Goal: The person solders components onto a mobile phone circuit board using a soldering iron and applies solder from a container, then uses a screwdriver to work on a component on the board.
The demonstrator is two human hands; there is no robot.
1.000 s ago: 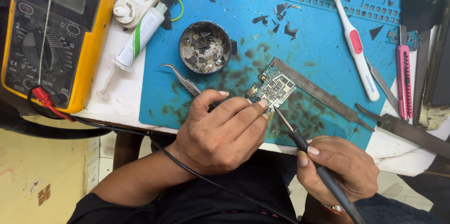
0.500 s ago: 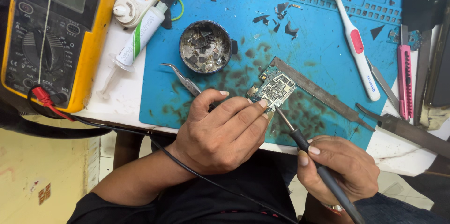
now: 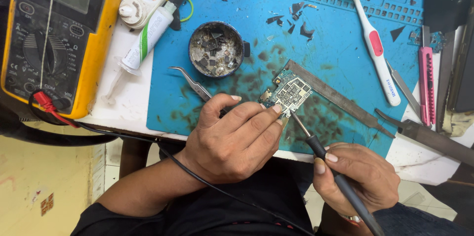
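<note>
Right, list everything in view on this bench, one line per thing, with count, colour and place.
circuit board: 1, blue-green, mat centre, under the left fingertips
soldering iron: 1, black, tip at the board's lower edge
tweezers: 1, silver, left of the board
round tin: 1, dark metal, holding scraps, upper mat
work mat: 1, blue, stained, across the table
metal ruler: 1, grey, right of the board
brush: 1, white and red, upper right
utility knife: 1, pink, right edge
multimeter: 1, yellow and black, far left
syringe tube: 1, white and green, beside the multimeter
left hand: 1, steadies the board
right hand: 1, grips the iron
</note>
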